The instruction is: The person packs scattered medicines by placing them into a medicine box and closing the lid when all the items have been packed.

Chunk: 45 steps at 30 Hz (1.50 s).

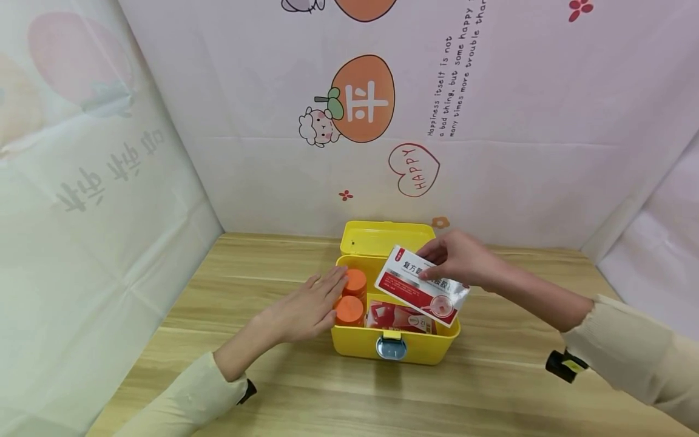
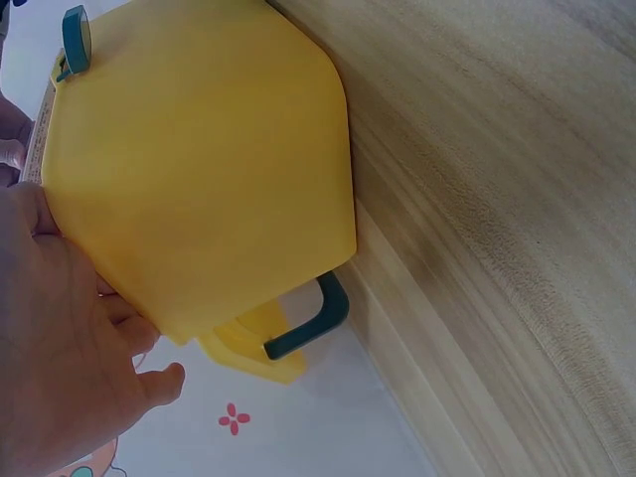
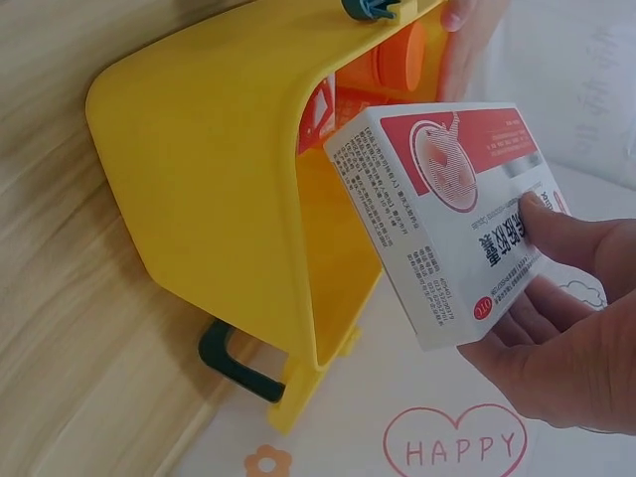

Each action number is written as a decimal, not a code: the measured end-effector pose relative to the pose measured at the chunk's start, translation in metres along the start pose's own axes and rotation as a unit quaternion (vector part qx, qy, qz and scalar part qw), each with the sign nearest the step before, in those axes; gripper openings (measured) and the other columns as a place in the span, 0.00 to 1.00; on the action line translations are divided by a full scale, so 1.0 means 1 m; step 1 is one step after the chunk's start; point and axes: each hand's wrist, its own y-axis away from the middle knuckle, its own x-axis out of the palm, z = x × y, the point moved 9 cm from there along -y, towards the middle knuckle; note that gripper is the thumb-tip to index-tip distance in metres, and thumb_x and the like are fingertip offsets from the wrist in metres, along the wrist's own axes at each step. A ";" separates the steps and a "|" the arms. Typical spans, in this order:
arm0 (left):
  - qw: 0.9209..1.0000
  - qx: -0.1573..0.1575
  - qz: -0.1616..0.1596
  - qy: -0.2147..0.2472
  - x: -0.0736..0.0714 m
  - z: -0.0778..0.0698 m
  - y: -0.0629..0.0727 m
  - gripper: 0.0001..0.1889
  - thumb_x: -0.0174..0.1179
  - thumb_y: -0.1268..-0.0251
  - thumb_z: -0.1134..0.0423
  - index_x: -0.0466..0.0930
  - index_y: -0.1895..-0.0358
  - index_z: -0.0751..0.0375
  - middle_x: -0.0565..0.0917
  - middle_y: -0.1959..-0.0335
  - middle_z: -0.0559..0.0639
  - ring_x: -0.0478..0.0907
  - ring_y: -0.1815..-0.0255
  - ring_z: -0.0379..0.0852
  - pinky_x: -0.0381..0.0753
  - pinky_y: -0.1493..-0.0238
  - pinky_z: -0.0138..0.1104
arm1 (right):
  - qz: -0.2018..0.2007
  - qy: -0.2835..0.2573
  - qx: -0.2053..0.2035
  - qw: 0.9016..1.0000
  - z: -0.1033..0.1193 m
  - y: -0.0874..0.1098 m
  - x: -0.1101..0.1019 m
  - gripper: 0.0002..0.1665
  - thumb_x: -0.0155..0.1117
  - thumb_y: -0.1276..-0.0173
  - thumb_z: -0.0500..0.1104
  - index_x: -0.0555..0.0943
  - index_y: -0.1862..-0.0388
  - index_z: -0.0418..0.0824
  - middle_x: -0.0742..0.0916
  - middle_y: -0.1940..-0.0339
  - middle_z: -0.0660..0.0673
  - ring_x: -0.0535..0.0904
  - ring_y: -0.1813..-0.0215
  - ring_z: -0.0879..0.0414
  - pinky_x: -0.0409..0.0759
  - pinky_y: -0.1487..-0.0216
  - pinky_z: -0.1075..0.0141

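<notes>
A yellow storage box (image 1: pixel 415 349) stands on the table with its lid (image 1: pixel 389 238) swung back. Between thumb and fingers, my right hand (image 1: pixel 461 258) grips a white and red medicine box (image 1: pixel 423 285), tilted above the right part of the storage box. The right wrist view shows this medicine box (image 3: pixel 452 214) beside the opening. My left hand (image 1: pixel 306 306) lies with fingers extended at the left rim, near two orange-capped bottles (image 1: pixel 349 311) inside. Another red medicine box (image 1: pixel 401 317) sits at the front inside the storage box. In the left wrist view, the bottles are hidden.
The storage box has a latch (image 1: pixel 391 348) at the front and a dark green handle (image 3: pixel 238 363) on its side. The wooden table (image 1: pixel 262 258) meets a printed cloth backdrop (image 1: pixel 262 188) behind the box. More cloth (image 1: pixel 109 243) hangs at the left.
</notes>
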 end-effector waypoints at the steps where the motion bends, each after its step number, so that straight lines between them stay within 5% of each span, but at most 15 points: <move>1: 1.000 -0.001 0.000 0.002 0.000 0.000 0.000 0.35 0.34 0.22 0.48 0.42 0.19 0.60 0.41 0.16 0.53 0.39 0.16 0.49 0.52 0.19 0.51 | 0.001 0.002 -0.003 1.000 -0.001 -0.001 0.001 0.23 0.75 0.40 0.41 0.84 0.46 0.33 0.90 0.53 0.38 0.85 0.55 0.52 0.87 0.51 0.59; 23: 1.000 -0.004 0.000 0.003 0.001 0.001 0.000 0.35 0.34 0.22 0.48 0.43 0.19 0.60 0.41 0.16 0.52 0.39 0.16 0.48 0.53 0.20 0.52 | 0.104 0.027 -0.023 0.994 -0.014 -0.029 0.043 0.14 0.74 0.39 0.39 0.88 0.53 0.38 0.91 0.61 0.46 0.83 0.64 0.57 0.86 0.57 0.65; 45: 1.000 -0.010 0.008 0.011 0.001 0.002 -0.001 0.35 0.34 0.22 0.47 0.41 0.19 0.59 0.39 0.16 0.50 0.38 0.15 0.47 0.51 0.19 0.51 | 0.155 0.089 -0.025 0.984 -0.001 -0.042 0.068 0.09 0.75 0.41 0.39 0.89 0.60 0.40 0.91 0.65 0.48 0.83 0.66 0.59 0.86 0.59 0.67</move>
